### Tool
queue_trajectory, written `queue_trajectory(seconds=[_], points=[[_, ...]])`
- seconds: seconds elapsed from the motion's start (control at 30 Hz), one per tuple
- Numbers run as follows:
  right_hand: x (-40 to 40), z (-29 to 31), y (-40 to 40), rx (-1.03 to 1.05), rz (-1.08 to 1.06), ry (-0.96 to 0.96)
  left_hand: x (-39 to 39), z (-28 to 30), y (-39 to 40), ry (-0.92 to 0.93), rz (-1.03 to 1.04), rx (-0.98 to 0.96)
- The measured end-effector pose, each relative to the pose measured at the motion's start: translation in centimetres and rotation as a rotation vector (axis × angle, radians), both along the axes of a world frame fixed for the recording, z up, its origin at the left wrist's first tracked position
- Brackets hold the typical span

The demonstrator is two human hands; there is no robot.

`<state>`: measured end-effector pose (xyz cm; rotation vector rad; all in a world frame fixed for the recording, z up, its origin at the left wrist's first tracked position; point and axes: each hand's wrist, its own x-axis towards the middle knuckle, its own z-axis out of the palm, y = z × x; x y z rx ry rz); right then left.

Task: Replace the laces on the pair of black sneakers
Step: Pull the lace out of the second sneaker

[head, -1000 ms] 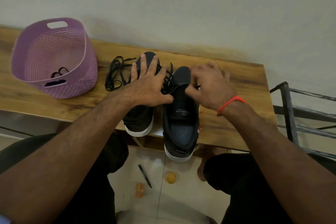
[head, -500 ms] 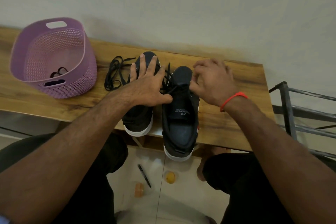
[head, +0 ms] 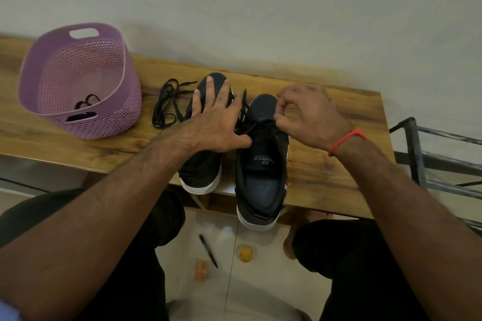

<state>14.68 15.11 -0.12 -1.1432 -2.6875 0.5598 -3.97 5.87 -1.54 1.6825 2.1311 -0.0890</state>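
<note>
Your left hand (head: 216,122) lay flat, fingers spread, across the left black canvas sneaker with the white sole (head: 202,164), pressing it onto the wooden bench top (head: 326,164). Your right hand (head: 310,117) had its fingers curled, pinching the black lace (head: 257,124) threaded across the right black sneaker (head: 263,164) — right at its far eyelets. That shoe's long axis ran away from you, toe toward the wall, so the lace lay just left of your right grip, the nearer hand. A loose black lace bundle (head: 167,104) sat beside the left shoe, near the purple perforated plastic basket (head: 114,117).
</note>
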Motion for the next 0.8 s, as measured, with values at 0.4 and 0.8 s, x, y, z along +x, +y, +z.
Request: queue_trajectory(seconds=[0.4, 0.8], points=[[0.4, -0.2, 0.5, 0.077, -0.181, -0.060, -0.1, 0.1, 0.0, -0.015, 0.006, -0.012], [0.3, 0.1, 0.9, 0.116, -0.209, -0.024, -0.2, 0.1, -0.1, -0.018, 0.005, -0.010]])
